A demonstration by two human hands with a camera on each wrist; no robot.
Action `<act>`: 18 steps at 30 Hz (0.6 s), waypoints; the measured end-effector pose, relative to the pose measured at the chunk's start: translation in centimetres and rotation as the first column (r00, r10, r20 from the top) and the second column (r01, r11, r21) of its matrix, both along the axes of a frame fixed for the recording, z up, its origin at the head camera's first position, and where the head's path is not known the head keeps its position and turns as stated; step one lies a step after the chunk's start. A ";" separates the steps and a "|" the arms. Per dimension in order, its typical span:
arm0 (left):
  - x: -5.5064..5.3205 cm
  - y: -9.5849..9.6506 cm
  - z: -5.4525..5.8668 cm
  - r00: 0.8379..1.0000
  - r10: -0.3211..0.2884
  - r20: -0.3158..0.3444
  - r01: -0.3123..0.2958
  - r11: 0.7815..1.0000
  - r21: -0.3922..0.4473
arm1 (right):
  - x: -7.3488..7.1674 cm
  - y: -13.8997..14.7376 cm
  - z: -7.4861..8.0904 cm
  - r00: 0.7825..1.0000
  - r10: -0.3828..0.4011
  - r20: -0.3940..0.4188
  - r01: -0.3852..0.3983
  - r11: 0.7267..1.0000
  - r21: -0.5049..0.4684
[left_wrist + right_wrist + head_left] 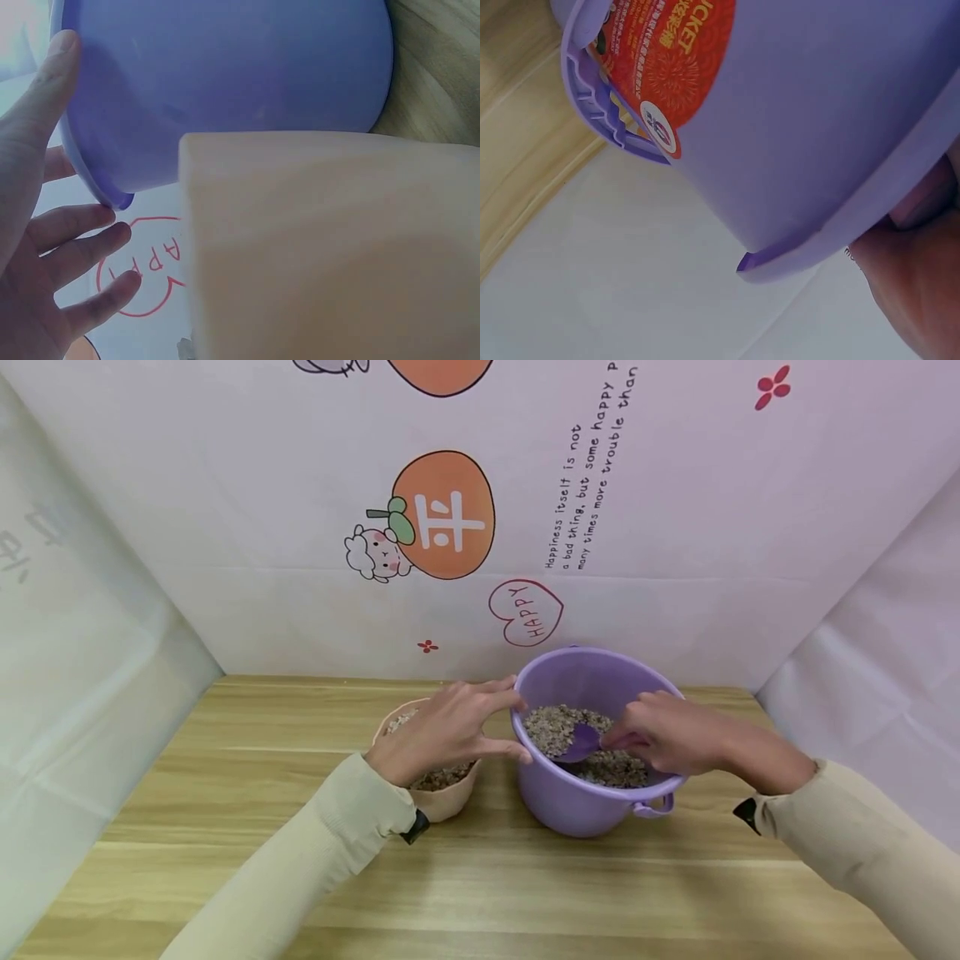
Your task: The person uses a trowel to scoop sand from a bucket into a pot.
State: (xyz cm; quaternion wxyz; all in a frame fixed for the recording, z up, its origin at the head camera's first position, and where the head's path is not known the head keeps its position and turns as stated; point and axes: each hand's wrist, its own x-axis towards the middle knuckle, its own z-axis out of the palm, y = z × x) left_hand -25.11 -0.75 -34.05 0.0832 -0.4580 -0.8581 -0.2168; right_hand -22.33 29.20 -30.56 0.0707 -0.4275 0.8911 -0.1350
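Note:
A purple bucket [573, 814] stands on the table with grey-brown granules [551, 727] in its bottom. My right hand [667, 735] reaches in over the near right rim and grips a small purple scoop [581, 742], whose bowl rests among the granules. In the right wrist view the bucket wall [795, 112] hides the scoop and most of the hand. My left hand [450, 727] touches the bucket's left rim with thumb and fingertips, its fingers spread and fairly straight. Under that hand is a pale peach tub [442, 802], also with granules in it and partly covered.
The wood-grain table [480, 893] extends in front of both containers. A white printed sheet [675, 527] rises behind them, and pale cloth walls [90, 635] flank the table. The bucket's handle [654, 808] hangs at its near right side.

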 end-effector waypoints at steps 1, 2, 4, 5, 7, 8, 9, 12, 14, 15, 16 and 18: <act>0.0 0.0 0.0 1.000 0.000 0.001 0.000 1.000 0.000 | 0.0 0.0 0.0 1.000 -0.008 0.004 0.008 1.000 -0.003; 0.0 0.0 0.0 1.000 0.001 0.001 -0.001 1.000 -0.001 | 0.0 0.0 0.0 1.000 -0.014 0.008 0.014 1.000 -0.006; -0.1 0.0 0.0 1.000 -0.001 0.004 0.001 1.000 -0.002 | 0.1 0.0 0.0 1.000 -0.021 0.014 0.021 1.000 -0.006; -0.1 0.0 0.0 1.000 -0.001 0.006 0.001 1.000 -0.001 | 0.1 0.0 -0.1 1.000 -0.023 0.016 0.023 1.000 -0.007; -0.1 -0.1 0.1 1.000 -0.001 0.007 0.001 1.000 0.000 | 0.1 0.0 -0.1 1.000 -0.026 0.016 0.026 1.000 -0.011; -0.1 -0.1 0.1 1.000 0.000 0.006 0.000 1.000 0.000 | 0.1 0.0 -0.1 1.000 -0.026 0.016 0.026 1.000 -0.015; 0.0 -0.1 0.1 1.000 0.000 0.007 0.000 1.000 0.000 | 0.2 0.0 -0.2 1.000 -0.025 0.014 0.025 0.999 -0.020; 0.1 0.0 0.1 1.000 0.003 0.011 -0.003 1.000 0.000 | 0.2 0.1 -0.3 1.000 -0.018 0.003 0.018 0.999 -0.028; 0.1 0.0 0.0 1.000 0.005 0.013 -0.005 1.000 0.001 | 0.2 0.1 -0.3 1.000 -0.010 -0.009 0.010 0.999 -0.034; 0.1 0.0 0.0 1.000 0.004 0.015 -0.004 1.000 0.001 | 0.2 0.2 -0.4 1.000 -0.009 -0.013 0.008 0.999 -0.039; 0.1 0.0 0.0 1.000 0.005 0.015 -0.005 1.000 -0.001 | 0.2 0.2 -0.4 1.000 -0.007 -0.017 0.006 0.999 -0.043; 0.0 0.0 0.0 1.000 0.003 0.018 -0.003 1.000 -0.001 | 0.2 0.2 -0.4 1.000 -0.005 -0.021 0.004 0.998 -0.056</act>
